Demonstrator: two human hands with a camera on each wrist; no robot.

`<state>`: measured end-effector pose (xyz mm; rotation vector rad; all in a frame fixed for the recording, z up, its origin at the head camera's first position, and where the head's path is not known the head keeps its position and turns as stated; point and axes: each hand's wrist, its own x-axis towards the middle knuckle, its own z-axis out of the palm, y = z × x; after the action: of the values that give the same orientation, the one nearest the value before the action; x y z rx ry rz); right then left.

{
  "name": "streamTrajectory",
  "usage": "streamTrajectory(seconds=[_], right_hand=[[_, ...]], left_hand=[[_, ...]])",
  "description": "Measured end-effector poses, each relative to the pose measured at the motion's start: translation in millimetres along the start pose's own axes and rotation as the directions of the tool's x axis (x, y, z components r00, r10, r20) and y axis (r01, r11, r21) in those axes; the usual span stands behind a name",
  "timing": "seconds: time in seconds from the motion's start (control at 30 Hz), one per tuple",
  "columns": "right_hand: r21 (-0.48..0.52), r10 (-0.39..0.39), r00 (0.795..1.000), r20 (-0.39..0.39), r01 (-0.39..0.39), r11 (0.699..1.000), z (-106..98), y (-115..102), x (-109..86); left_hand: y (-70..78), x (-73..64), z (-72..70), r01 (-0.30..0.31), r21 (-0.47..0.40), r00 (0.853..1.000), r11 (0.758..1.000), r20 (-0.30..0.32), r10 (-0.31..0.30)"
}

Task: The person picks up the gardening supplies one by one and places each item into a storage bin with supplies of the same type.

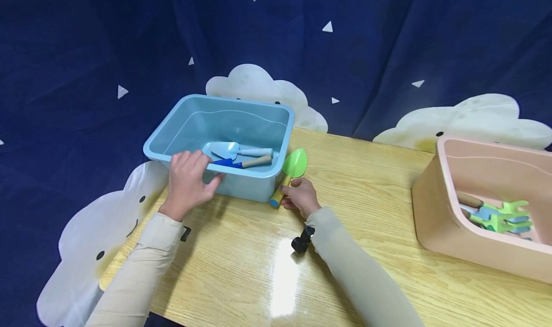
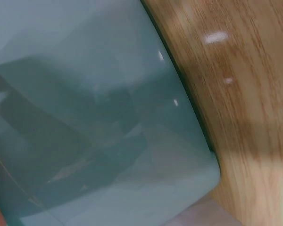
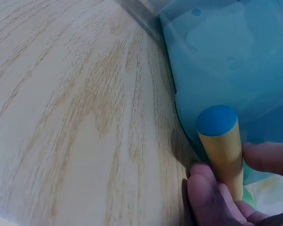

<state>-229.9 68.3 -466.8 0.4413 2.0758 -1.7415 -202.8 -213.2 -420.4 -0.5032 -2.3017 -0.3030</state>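
My left hand (image 1: 188, 182) grips the front rim of a blue plastic bin (image 1: 241, 186), fingers over the edge and thumb outside. Inside the bin lie a light blue toy trowel (image 1: 226, 149) and a dark blue one (image 1: 256, 161) with a wooden handle. Beside the bin's right wall, my right hand (image 1: 302, 196) pinches the wooden handle of a green toy trowel (image 1: 295, 163). Its blue-tipped handle end (image 3: 218, 121) shows close up in the right wrist view, between thumb and fingers. Only the bin's outer wall (image 2: 108, 117) and some tabletop fill most of the left wrist view.
A pink bin (image 1: 478, 250) stands on the right of the wooden table (image 1: 366, 183), holding several small hand forks (image 1: 502, 219) in green and blue. Behind the table hangs a dark blue curtain (image 1: 353, 63) with white clouds and triangles.
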Motion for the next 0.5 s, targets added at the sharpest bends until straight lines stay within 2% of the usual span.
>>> streamTrajectory(seconds=[0.2, 0.5], right_hand=[[0.014, 0.013, 1.000, 0.002, -0.013, 1.000, 0.0, 0.1, 2.5], [0.068, 0.026, 0.999, 0.035, -0.029, 0.997, -4.6, -0.1, 5.7]], left_hand=[[0.9, 0.4, 0.0, 0.001, 0.007, 1.000, 1.000, 0.005, -0.001], [1.3, 0.1, 2.3, -0.011, -0.005, 1.000, 1.000, -0.026, 0.011]])
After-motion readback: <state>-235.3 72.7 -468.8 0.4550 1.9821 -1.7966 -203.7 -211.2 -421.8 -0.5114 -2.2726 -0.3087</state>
